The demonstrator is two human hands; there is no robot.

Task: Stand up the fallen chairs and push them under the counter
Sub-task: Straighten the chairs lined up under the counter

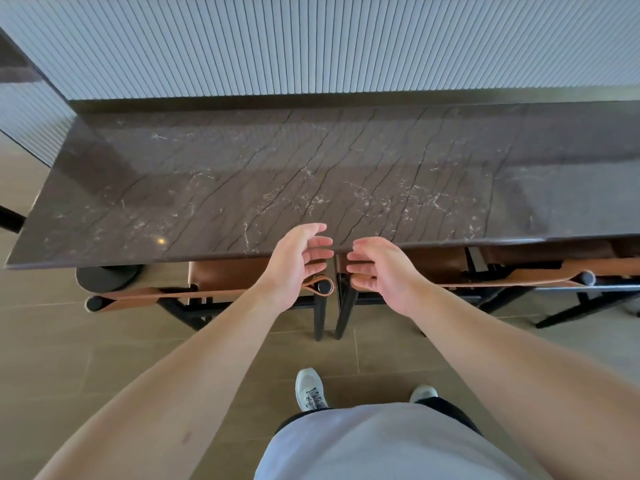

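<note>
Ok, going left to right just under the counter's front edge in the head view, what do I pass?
Round black base → left chair → left hand → right hand → right chair.

Both bare arms reach forward and converge. The left hand (298,263) and right hand (382,271) hang close together, palms facing each other, fingers loosely curled, tips nearly meeting, gripping nothing.
</note>
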